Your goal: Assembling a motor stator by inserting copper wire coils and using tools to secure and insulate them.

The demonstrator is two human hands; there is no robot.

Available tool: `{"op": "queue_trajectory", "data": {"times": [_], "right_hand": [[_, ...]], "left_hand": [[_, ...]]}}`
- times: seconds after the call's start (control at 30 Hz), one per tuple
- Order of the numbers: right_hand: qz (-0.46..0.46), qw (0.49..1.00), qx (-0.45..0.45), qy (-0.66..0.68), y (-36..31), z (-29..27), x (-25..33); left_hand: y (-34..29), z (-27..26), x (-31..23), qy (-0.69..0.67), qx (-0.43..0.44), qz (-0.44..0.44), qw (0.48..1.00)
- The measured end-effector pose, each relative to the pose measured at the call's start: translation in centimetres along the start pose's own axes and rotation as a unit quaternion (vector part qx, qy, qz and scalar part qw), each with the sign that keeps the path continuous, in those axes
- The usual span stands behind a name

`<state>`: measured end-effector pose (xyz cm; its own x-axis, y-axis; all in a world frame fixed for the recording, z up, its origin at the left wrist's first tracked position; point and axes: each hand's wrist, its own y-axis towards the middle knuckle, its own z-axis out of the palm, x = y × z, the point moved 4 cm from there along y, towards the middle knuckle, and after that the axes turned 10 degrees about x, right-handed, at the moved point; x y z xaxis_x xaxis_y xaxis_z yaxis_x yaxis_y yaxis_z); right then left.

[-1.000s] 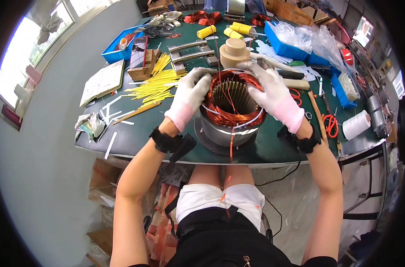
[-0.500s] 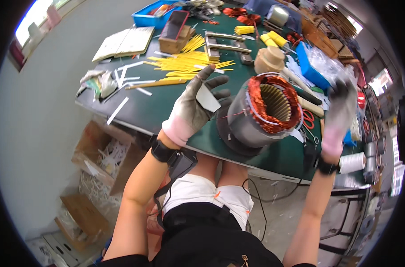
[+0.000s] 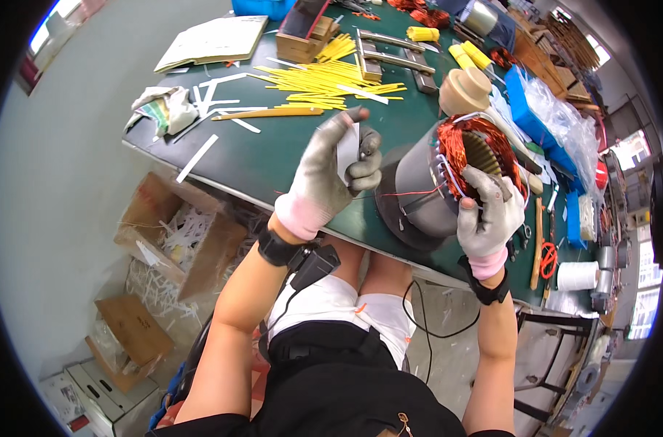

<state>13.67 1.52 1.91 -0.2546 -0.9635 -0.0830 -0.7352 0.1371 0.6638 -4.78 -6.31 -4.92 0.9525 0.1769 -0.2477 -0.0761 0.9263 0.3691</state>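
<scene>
My left hand, in a grey-coated glove with a pink cuff, is closed around a small white paper piece. To its right, on the table's near edge, stands a grey cylindrical motor stator on a dark round base. Orange-red copper windings ring its ribbed opening, edged with white cord. My right hand, gloved the same way, is at the near right side of the windings. Its fingers are bent, with thumb and forefinger apart; the palm side partly hides the rim. A thin red wire sticks out leftward from the stator.
Yellow strips lie beyond my left hand, near an open notebook and a metal frame. Right of the stator are a blue tray, red-handled scissors and a white thread spool. Cardboard boxes stand below left.
My right hand has come in from the far right to the windings. My left fingers have curled closer around the paper. The stator now leans or faces more to the right, and the view has shifted.
</scene>
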Motion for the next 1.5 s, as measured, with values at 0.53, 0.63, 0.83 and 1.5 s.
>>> {"op": "queue_trajectory", "data": {"times": [0.53, 0.63, 0.83, 1.5], "right_hand": [[0.136, 0.961, 0.172, 0.166, 1.3, -0.7, -1.4], [0.111, 0.978, 0.168, 0.06, 2.2, -0.4, 0.1], [0.247, 0.895, 0.284, 0.239, 3.2, -0.1, -4.0], [0.18, 0.955, 0.19, 0.142, 1.8, -0.2, -1.2]], "left_hand": [[0.4, 1.9, 4.1, 0.189, -0.05, -0.076, 0.978], [2.9, 4.1, 2.6, 0.262, 0.024, -0.028, 0.964], [7.3, 7.8, -0.9, 0.565, 0.01, 0.153, 0.81], [-5.8, 5.8, -6.9, 0.534, -0.301, 0.107, 0.783]]}}
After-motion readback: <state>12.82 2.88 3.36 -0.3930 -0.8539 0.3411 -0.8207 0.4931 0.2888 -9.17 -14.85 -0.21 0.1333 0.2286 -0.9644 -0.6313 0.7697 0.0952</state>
